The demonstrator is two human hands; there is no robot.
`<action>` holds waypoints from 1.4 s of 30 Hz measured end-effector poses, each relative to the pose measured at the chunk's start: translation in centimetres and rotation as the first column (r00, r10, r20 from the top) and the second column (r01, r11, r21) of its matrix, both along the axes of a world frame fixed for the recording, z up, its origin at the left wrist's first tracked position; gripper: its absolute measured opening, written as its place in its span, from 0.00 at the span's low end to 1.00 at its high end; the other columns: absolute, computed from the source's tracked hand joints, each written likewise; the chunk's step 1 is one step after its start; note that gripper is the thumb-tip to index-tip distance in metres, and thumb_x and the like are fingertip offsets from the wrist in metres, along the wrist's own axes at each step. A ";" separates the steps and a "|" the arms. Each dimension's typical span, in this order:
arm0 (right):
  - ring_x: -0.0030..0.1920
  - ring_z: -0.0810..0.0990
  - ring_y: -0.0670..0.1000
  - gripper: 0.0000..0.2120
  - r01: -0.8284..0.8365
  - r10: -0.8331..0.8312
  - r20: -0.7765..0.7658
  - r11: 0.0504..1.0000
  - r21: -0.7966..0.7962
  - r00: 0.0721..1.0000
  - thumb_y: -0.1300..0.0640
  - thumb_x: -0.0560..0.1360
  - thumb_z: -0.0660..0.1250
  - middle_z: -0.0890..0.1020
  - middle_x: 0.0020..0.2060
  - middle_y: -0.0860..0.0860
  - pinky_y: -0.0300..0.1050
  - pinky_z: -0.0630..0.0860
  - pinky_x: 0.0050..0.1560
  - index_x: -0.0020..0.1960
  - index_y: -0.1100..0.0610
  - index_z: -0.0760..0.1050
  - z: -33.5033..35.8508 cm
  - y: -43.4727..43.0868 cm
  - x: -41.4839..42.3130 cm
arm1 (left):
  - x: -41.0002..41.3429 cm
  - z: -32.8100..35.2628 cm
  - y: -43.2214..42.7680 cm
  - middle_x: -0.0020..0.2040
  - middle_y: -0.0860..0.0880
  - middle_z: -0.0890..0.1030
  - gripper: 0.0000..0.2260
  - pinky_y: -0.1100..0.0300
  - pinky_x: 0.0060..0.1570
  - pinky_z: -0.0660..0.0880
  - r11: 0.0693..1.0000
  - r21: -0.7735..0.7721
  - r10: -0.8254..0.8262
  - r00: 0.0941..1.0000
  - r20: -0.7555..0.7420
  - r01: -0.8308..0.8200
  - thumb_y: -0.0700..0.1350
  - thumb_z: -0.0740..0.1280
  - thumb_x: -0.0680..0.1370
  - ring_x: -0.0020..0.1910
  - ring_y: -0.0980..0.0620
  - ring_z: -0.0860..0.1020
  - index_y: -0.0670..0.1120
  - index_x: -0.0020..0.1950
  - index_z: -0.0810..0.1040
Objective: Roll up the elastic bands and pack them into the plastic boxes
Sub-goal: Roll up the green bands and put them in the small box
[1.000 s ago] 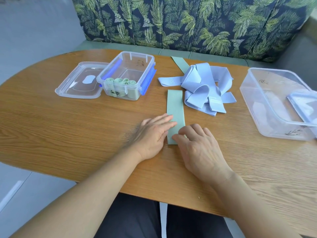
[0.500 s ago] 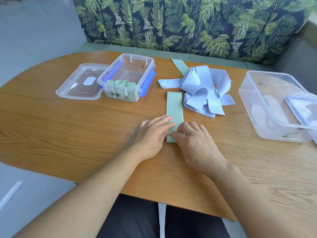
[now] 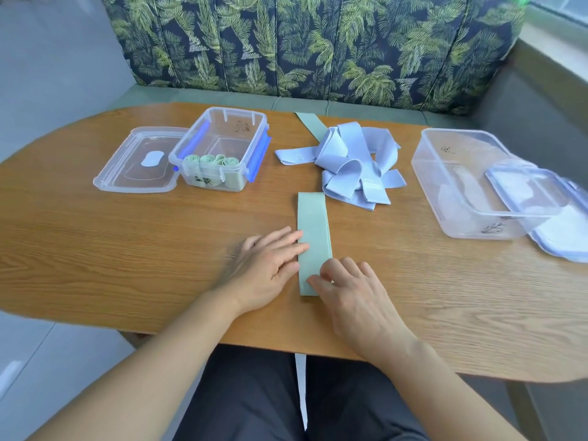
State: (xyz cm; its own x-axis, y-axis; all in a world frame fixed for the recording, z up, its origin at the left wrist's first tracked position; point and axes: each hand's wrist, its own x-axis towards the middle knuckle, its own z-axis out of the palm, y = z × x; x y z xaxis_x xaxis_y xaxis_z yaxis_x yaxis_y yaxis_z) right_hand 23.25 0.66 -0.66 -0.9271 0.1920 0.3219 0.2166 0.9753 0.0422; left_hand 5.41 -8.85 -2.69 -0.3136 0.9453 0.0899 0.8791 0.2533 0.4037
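Note:
A flat green elastic band [image 3: 313,227] lies lengthwise on the wooden table [image 3: 127,249]. My left hand [image 3: 264,265] rests beside its near end with straight fingers touching the left edge. My right hand [image 3: 353,294] covers the band's near right corner, fingertips on the fabric. A pile of light blue bands [image 3: 350,163] lies behind, with another green band [image 3: 310,125] sticking out beyond it. The small clear box [image 3: 222,148] with blue clips holds several rolled green bands [image 3: 211,160]. A larger clear box [image 3: 461,186] stands at the right.
The small box's lid [image 3: 140,163] lies flat to its left. Another lid [image 3: 547,211] leans on the large box near the table's right edge. A leaf-patterned bench back [image 3: 318,43] runs behind the table.
Both hands have stayed at the near end of the green band; the fingers shifted slightly along it. The camera view tilted, so the table appears lower.

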 end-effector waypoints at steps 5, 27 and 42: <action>0.37 0.71 0.52 0.14 -0.011 0.011 0.011 1.000 0.007 1.000 0.66 0.65 0.65 0.74 0.40 0.48 0.42 0.60 0.37 0.47 0.54 0.78 0.0 -0.2 0.5 | 0.8 0.6 0.0 0.78 0.60 0.51 0.20 0.53 0.72 0.48 0.995 -0.094 -0.022 0.996 -0.082 0.014 0.54 0.51 0.83 0.76 0.60 0.47 0.61 0.76 0.58; 0.38 0.69 0.50 0.10 -0.004 0.003 -0.006 0.992 -0.123 1.000 0.66 0.68 0.66 0.73 0.39 0.47 0.41 0.64 0.37 0.45 0.54 0.79 0.2 -0.4 1.2 | 0.8 0.5 1.7 0.78 0.53 0.44 0.27 0.49 0.64 0.50 0.971 -0.237 -0.095 0.954 -0.283 0.026 0.64 0.36 0.75 0.73 0.49 0.47 0.67 0.75 0.45; 0.39 0.72 0.53 0.24 0.013 -0.011 0.052 0.999 -0.041 0.999 0.64 0.66 0.61 0.74 0.42 0.50 0.46 0.68 0.36 0.62 0.55 0.77 0.2 0.8 0.7 | -0.1 0.3 1.8 0.76 0.55 0.48 0.24 0.49 0.65 0.55 0.977 -0.202 -0.105 0.973 -0.207 0.062 0.63 0.37 0.77 0.73 0.50 0.51 0.70 0.73 0.48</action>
